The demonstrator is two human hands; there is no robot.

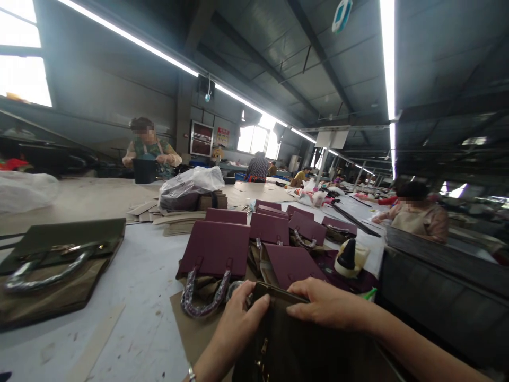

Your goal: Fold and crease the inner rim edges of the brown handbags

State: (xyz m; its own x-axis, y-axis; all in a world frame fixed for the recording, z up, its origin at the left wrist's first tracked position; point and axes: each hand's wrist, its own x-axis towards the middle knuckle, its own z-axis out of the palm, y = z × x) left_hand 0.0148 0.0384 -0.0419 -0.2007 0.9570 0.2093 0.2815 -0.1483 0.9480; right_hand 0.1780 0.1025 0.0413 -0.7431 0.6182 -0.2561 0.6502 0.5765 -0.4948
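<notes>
A dark bag (318, 345) with gold-coloured metal fittings fills the bottom centre, its top edge toward the table. My left hand (240, 318) grips that edge at its left end, thumb on the near side and fingers over the rim. Right of it, my right hand (322, 305) pinches the same edge between thumb and fingers. Just beyond my hands stands a burgundy bag (217, 246) with a plastic-wrapped handle (204, 313). Another burgundy panel (292, 265) leans behind the dark bag's edge.
An olive bag (67, 265) lies on the white table (147, 297) at left. More burgundy bags, a pale container (352, 260) with a black cone, and cardboard pieces (185, 220) are beyond. One person (147, 148) is at back left, another (417, 217) at right.
</notes>
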